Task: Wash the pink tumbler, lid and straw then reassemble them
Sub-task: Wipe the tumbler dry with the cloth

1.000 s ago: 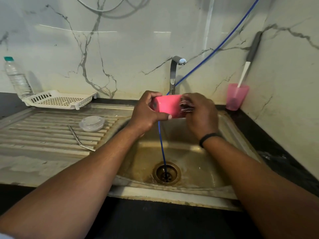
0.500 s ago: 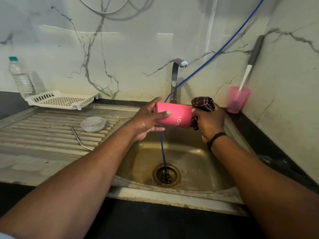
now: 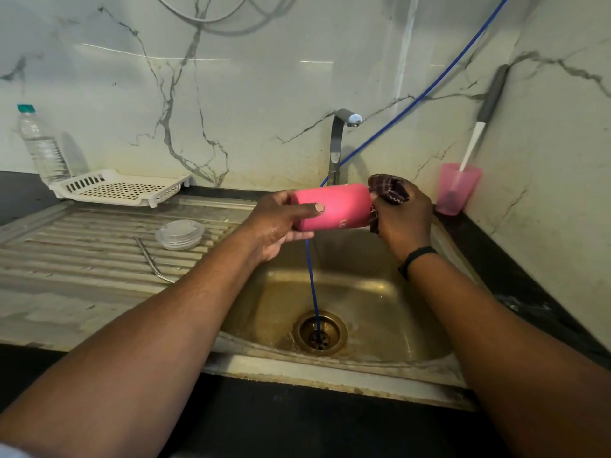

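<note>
Partial white lettering "Lo" on the pink tumbler (image 3: 334, 209)

White marble-look wall (image 3: 264, 94) with grey veins, glare streaks across it. Steel sink (image 3: 380, 299), stained yellowish, beside ribbed drainboard (image 3: 82, 256). Chrome tap (image 3: 339, 140) at the back. Dark countertop (image 3: 496, 259), possibly wet near the right wall.

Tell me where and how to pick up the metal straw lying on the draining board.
Pinch the straw from above at its long straight part, fingers across its width. It lies flat along the ribs of the draining board, apart from the lid, so a grip from above is probably easiest; the bent near end looks harder to hold.
</note>
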